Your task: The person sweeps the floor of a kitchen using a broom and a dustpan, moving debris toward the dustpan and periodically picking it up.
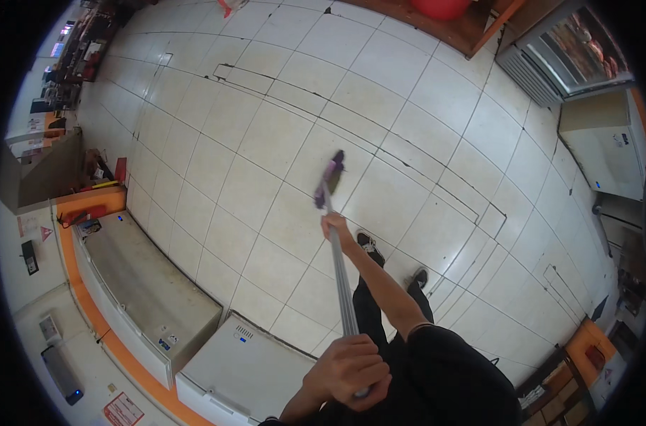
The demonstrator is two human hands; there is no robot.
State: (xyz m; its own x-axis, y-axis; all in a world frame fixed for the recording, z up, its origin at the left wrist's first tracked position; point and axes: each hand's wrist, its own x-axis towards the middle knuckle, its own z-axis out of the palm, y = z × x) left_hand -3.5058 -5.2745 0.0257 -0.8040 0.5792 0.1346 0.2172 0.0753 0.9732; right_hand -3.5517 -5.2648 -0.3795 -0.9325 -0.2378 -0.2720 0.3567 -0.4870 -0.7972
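A broom with a long grey handle slants away from me across the floor. Its purple head rests on the pale tiles, slightly blurred. My left hand is wrapped round the upper end of the handle, close to my body, with the tip poking out below the fist. Farther down, my right hand grips the handle a short way above the head, that arm stretched out. My dark shoes stand to the right of the broom.
White chest freezers line the left and near-left side. A fire extinguisher is by the orange wall edge. At the far right stand a glass-fronted display fridge and another chest freezer. A wooden shelf holds something red.
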